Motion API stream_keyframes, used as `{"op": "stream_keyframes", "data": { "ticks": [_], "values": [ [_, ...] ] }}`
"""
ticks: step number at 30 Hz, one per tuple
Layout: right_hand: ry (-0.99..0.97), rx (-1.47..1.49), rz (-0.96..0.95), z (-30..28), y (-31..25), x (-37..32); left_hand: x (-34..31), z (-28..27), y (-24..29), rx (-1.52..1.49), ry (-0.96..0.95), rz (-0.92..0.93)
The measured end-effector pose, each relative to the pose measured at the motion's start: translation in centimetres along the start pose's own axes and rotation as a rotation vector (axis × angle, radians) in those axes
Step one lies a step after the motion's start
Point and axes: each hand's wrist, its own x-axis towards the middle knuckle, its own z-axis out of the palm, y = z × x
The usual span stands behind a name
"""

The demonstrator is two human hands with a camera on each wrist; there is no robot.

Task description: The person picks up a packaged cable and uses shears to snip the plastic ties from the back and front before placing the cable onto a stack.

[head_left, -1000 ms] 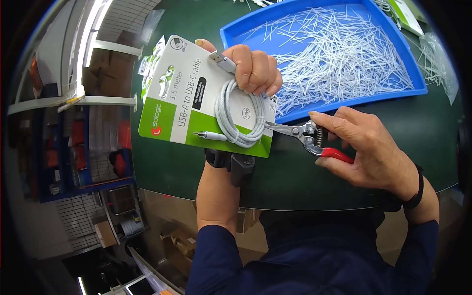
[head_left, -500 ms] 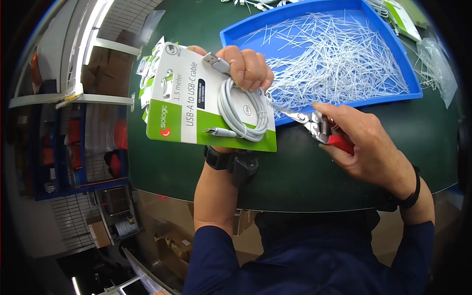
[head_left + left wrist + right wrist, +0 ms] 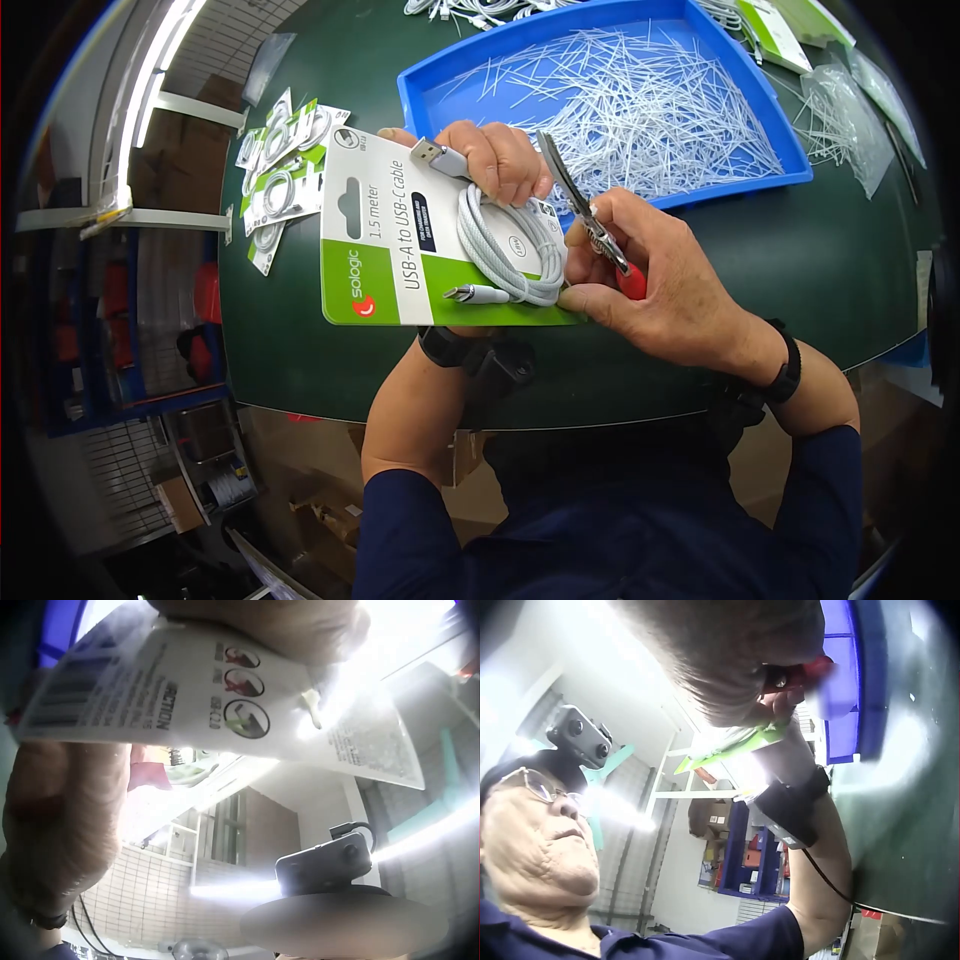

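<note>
My left hand (image 3: 497, 160) grips the upper edge of a green and white USB cable card (image 3: 375, 283), its printed front facing up. A coiled pale grey cable (image 3: 485, 240) is fixed on the card, with the USB-A plug (image 3: 438, 157) under the fingers and the USB-C plug (image 3: 477, 294) at the lower side. My right hand (image 3: 675, 285) holds red-handled cutters (image 3: 580, 195), blades pointing up and away. Its thumb and fingertips are at the card's right edge beside the coil. In the left wrist view the card's printed back (image 3: 187, 694) shows.
Behind the hands lies a blue tray (image 3: 790, 170) of cut white strips (image 3: 650, 115). Several carded cables (image 3: 285, 185) are piled on the green table (image 3: 290, 345) at the left. Loose cables (image 3: 480, 10) and a clear plastic bag (image 3: 850, 125) lie farther back.
The cutters' tips have left the coil's edge and swung upward, while the right thumb and fingers have come in to the card's edge. The left hand still holds the card.
</note>
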Motion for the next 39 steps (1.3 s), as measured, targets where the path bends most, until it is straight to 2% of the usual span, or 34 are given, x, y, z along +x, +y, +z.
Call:
{"op": "stream_keyframes", "data": {
  "ticks": [3, 6, 9, 12, 13, 15, 18, 20, 22, 24, 25, 26, 28, 31, 34, 39],
  "values": [
    [0.017, -0.053, 0.031, -0.2, -0.8, 0.0, 0.2, -0.6, 0.0, -0.023, -0.056, -0.015],
    [0.043, -0.031, -0.041, 0.0, 0.1, 0.1, 0.3, -0.4, 0.0, -0.008, -0.065, -0.021],
    [0.077, -0.126, 0.0, -0.5, -1.1, 0.1, 0.3, -0.2, 0.5, -0.028, -0.066, -0.038],
    [0.151, -0.176, -0.043, -1.2, -1.0, 0.4, 0.7, -1.3, 2.6, 0.043, -0.148, 0.028],
    [0.169, -0.254, -0.049, -1.8, -1.0, 0.4, 0.1, -0.6, 3.8, 0.072, -0.037, 0.067],
    [0.232, -0.353, -0.125, -2.6, -0.5, 0.6, -0.3, -3.0, 6.3, 0.019, -0.166, 0.091],
    [0.32, -0.629, -0.269, -4.2, 0.2, 1.2, -4.3, -2.1, 11.7, 0.243, -0.067, 0.132],
    [0.401, -0.729, -0.263, -5.5, 0.8, 1.6, -8.6, -1.2, 15.0, 0.394, 0.075, 0.193],
    [0.421, -0.772, -0.226, -6.6, 1.4, 2.1, -13.0, 0.6, 17.8, 0.591, 0.251, 0.248],
    [0.43, -0.828, -0.248, -7.6, 2.2, 2.1, -18.1, 2.6, 19.2, 0.694, 0.57, 0.368],
    [0.436, -0.837, -0.248, -7.8, 2.4, 2.1, -21.9, 1.7, 20.4, 0.825, 0.628, 0.407],
    [0.445, -0.849, -0.243, -7.9, 2.5, 2.1, -26.6, 0.1, 22.7, 0.8, 0.55, 0.327],
    [0.442, -0.845, -0.218, -8.0, 2.5, 2.3, -32.0, 1.4, 23.8, 0.964, 0.82, 0.338],
    [0.41, -0.829, -0.157, -8.0, 2.1, 2.2, -32.5, 4.4, 24.5, 1.153, 1.295, 0.353],
    [0.385, -0.831, -0.195, -8.3, 2.6, 2.2, -32.4, 2.8, 26.6, 1.151, 1.329, 0.344],
    [0.343, -0.881, -0.243, -8.6, 2.3, 2.0, -25.5, -4.3, 28.2, 1.339, 1.105, 0.14]
  ]
}}
